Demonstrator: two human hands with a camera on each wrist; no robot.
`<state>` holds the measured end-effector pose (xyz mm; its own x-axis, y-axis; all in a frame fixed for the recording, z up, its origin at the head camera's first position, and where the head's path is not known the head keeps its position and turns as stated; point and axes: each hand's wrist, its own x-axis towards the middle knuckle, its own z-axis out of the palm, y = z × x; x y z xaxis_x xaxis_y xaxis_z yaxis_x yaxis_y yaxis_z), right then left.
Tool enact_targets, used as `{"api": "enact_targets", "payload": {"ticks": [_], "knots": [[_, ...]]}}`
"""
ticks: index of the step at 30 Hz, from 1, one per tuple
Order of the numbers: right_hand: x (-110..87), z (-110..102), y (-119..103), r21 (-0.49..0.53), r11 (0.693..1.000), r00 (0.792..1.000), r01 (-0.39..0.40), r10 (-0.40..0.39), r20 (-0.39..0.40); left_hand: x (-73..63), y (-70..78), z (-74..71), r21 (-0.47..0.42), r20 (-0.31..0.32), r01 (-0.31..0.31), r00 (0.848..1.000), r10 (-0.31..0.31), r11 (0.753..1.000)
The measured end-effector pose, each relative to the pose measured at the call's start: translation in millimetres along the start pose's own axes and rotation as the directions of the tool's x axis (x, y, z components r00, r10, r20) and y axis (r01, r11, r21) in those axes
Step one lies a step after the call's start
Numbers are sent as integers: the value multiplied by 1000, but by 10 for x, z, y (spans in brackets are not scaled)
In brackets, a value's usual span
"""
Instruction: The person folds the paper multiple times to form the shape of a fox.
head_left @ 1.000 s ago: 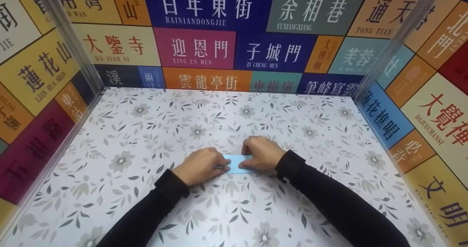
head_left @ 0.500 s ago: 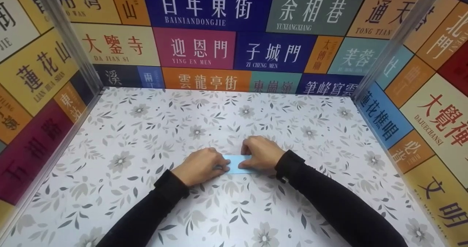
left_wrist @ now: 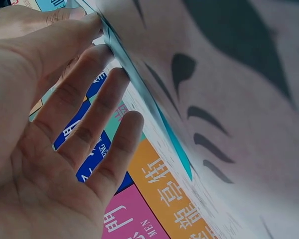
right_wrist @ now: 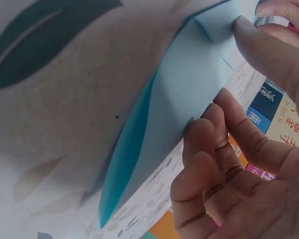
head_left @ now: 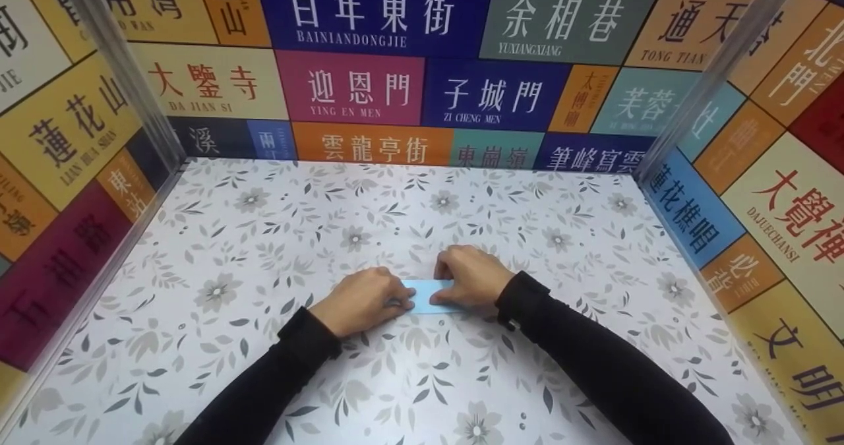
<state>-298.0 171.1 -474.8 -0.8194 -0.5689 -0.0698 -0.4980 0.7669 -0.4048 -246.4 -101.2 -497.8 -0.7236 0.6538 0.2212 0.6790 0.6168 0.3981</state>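
Note:
A strip of folded light blue paper (head_left: 423,297) lies flat on the table at centre, between my two hands. My left hand (head_left: 366,300) holds its left end, with thumb and fingertips close together there. My right hand (head_left: 476,277) grips the right part: the thumb presses on top and the curled fingers meet the far edge. In the right wrist view the paper (right_wrist: 182,84) shows a folded flap beside the thumb, and its layers gape open at the near end. The left wrist view has the paper (left_wrist: 177,147) nearly edge-on, with the left fingers along it.
The table (head_left: 277,234) has a white cover with grey flowers and leaves. Panels with colourful printed signs (head_left: 369,20) stand at the back and both sides. Clear strips (head_left: 132,69) run up the corners.

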Motion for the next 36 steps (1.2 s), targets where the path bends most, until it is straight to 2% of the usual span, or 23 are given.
{"api": "enact_targets", "payload": {"ticks": [15,27,36], "knots": [[-6,0,5,-20,1000,1000,-4,4,-2,13,10,13,9,-5,-8,1000,8,1000],[-82,-67,145,-20,1000,1000,-19,19,-8,24,33,-2,6,14,10,1000,-10,1000],[-181,-37,210,-17,1000,998,-16,15,-68,36,76,-4,16,32,9,999,-10,1000]]}}
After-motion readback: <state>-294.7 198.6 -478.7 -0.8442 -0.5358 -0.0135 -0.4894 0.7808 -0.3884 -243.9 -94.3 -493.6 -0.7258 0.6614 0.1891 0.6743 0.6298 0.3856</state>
